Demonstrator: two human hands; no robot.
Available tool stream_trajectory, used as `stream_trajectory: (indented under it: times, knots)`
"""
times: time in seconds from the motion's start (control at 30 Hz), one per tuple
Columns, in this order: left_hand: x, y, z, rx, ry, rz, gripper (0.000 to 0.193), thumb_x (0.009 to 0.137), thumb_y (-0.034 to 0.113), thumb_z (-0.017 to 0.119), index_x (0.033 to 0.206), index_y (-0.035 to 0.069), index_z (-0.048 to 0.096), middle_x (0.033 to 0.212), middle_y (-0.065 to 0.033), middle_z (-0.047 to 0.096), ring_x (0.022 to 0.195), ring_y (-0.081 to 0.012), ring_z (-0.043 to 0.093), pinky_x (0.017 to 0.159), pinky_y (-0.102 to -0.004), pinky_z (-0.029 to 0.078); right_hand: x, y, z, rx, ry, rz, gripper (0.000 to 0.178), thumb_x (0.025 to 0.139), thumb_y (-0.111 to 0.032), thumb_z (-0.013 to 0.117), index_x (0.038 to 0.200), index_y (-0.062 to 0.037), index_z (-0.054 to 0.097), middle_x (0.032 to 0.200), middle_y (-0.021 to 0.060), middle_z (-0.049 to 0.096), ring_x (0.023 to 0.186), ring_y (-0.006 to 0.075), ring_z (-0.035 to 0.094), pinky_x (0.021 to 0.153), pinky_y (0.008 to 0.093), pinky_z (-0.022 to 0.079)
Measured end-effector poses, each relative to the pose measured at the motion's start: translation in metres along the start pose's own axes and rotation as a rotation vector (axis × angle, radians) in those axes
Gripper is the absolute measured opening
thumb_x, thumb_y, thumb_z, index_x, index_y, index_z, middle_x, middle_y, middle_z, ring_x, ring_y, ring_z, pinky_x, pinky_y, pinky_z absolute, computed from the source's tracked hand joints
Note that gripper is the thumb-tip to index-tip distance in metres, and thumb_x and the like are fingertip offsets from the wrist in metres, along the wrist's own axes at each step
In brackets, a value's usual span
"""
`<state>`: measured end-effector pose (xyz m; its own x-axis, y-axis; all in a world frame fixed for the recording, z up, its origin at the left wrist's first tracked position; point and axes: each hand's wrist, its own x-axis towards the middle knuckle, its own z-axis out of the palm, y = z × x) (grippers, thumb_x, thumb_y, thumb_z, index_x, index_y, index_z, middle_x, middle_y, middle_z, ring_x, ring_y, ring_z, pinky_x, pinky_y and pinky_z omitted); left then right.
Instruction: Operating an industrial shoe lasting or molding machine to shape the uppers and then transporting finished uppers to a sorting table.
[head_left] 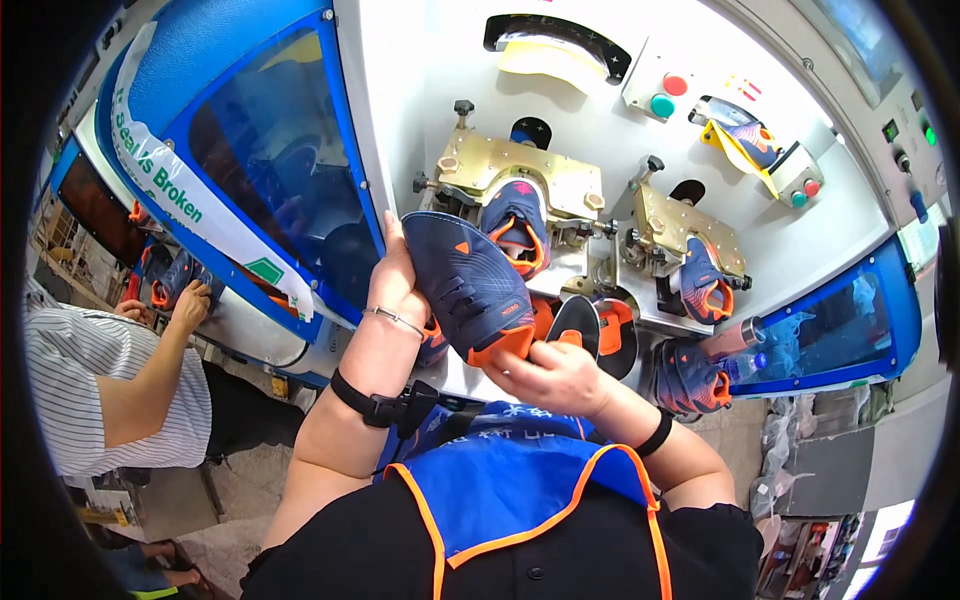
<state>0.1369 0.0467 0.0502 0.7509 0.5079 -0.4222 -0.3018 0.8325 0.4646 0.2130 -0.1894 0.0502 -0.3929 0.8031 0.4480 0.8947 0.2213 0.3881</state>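
A navy shoe upper [462, 285] with an orange heel is tilted up in front of my chest. My left hand [396, 280] is wrapped round its left side, with most of the fingers hidden behind it. The fingers of my right hand [548, 378] pinch the orange heel edge at the lower end. Just beyond, another navy shoe upper [515, 225] sits in a brass-coloured clamp [520, 170] of the machine. Next to my right hand lie a dark, rounded shoe part [577, 325] and some orange-and-black pieces, partly covered.
To the right, a second brass-coloured clamp [690, 230] holds another shoe upper [703, 280]. Several stacked uppers [688, 375] stand by the machine's right edge. A red-and-green button box [668, 88] is on the back panel. A co-worker in a striped shirt [130, 385] handles a shoe at far left.
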Motion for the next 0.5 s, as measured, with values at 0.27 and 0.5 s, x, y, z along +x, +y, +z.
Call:
stream_trajectory:
  times: [0.27, 0.5]
  knots:
    - [0.005, 0.012, -0.004, 0.011, 0.030, 0.027, 0.061, 0.096, 0.065, 0.040, 0.115, 0.009, 0.054, 0.100, -0.0088, 0.060, 0.099, -0.0253, 0.058, 0.086, -0.0465, 0.048, 0.038, 0.075, -0.026, 0.157, 0.176, 0.142, 0.029, 0.067, -0.014, 0.066, 0.096, -0.0145, 0.063, 0.093, 0.0022, 0.061, 0.087, 0.0193, 0.064, 0.065, 0.0310, 0.054]
    - [-0.014, -0.001, -0.033, 0.070, -0.005, 0.020, 0.043, 0.097, 0.055, 0.048, 0.101, 0.013, 0.056, 0.090, -0.0035, 0.058, 0.085, -0.0195, 0.059, 0.075, -0.0380, 0.047, 0.117, 0.200, -0.033, 0.292, 0.255, 0.638, 0.030, 0.082, -0.022, 0.073, 0.106, -0.0085, 0.060, 0.095, 0.0136, 0.064, 0.086, 0.0344, 0.063, 0.075, 0.0395, 0.051]
